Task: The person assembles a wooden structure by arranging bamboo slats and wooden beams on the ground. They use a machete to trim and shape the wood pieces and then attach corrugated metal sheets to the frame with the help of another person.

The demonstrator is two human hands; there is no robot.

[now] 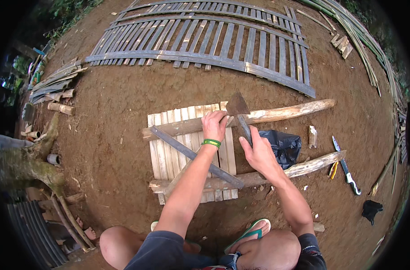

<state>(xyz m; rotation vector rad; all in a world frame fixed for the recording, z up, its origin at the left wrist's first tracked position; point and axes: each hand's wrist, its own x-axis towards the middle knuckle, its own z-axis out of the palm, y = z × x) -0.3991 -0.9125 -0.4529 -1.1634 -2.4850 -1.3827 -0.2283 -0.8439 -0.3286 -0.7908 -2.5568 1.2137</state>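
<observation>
My right hand (261, 152) grips the handle of a hatchet (238, 106); its broad rusty blade is over the far log (286, 111). Right beside the blade, my left hand (214, 125) is closed at the far log, fingers bent; what they hold, if anything, is hidden. Beneath the hand lies a panel of pale wooden slats (162, 155), with the far log and a near log (311, 165) across it. A dark grey slat (178, 146) runs diagonally over the panel from one log to the other, partly behind my left forearm.
A large slatted frame (191, 56) lies at the back. On the right are a black plastic bag (284, 146), a handsaw (347, 173), yellow-handled pliers (333, 170) and long bamboo poles (365, 40). Split wood (56, 85) and a tree trunk (38, 168) stand left.
</observation>
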